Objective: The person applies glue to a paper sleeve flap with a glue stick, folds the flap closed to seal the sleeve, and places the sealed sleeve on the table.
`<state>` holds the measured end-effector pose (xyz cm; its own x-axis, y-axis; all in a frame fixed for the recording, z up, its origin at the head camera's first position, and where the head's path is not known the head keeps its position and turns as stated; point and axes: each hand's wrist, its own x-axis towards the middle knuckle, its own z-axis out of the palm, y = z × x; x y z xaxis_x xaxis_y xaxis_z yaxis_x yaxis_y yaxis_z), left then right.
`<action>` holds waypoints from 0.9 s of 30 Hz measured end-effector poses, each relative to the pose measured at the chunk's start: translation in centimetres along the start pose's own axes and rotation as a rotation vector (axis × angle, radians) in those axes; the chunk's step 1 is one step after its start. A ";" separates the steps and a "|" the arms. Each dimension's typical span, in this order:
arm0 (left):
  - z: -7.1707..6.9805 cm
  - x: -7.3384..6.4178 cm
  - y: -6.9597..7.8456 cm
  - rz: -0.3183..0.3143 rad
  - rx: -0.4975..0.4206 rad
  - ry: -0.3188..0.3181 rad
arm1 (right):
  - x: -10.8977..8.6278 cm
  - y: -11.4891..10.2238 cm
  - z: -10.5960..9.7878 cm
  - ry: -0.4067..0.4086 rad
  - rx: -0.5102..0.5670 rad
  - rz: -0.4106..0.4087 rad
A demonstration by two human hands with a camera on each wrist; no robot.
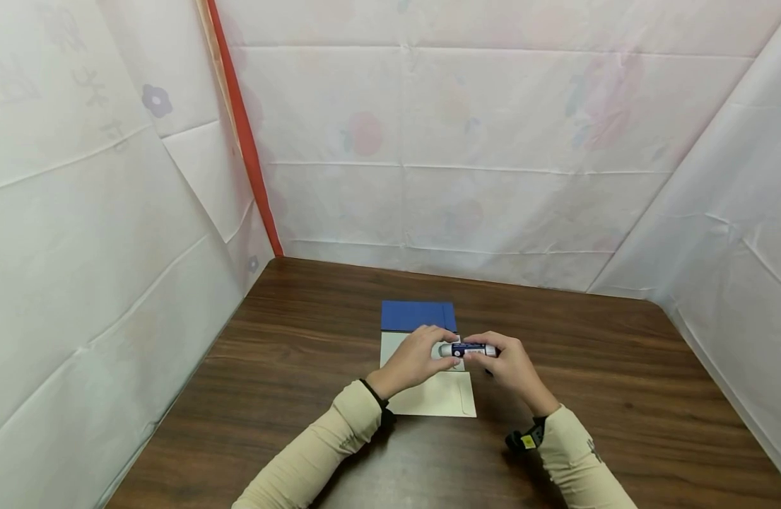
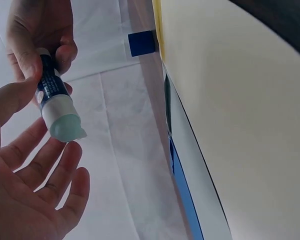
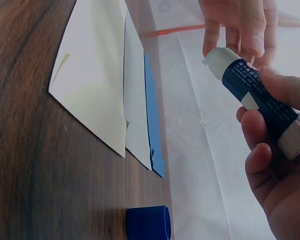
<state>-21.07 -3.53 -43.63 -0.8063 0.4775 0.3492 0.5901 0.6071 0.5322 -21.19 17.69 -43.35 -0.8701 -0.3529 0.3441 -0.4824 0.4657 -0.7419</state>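
A glue stick (image 1: 469,350) with a dark blue label is uncapped, its pale end pointing left with a ragged edge. My right hand (image 1: 511,364) grips it round the barrel, thumb on one side and fingers curled on the other. Around the glue end my left hand (image 1: 415,357) is held with thumb and fingers apart; in the left wrist view its fingers (image 2: 57,172) are spread just below the tip. Under the hands lie a cream envelope (image 1: 431,396), a pale grey-white one (image 1: 392,345) and a blue one (image 1: 415,315), one behind another.
The blue glue cap (image 3: 147,223) stands on the brown wooden table (image 1: 288,339), right of the envelopes and mostly hidden by the right hand in the head view. White printed sheeting (image 1: 492,155) walls the table at the back and sides, with a red strip (image 1: 250,148) at the back left corner.
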 end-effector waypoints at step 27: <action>0.2 -0.8 -0.3 -0.003 -0.143 -0.029 | -0.6 -0.2 0.1 -0.055 0.120 0.016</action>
<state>-20.59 -3.98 -44.23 -0.8055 0.4950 0.3259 0.5736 0.5129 0.6387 -20.61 17.73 -43.48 -0.8690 -0.3921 0.3018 -0.4498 0.3720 -0.8119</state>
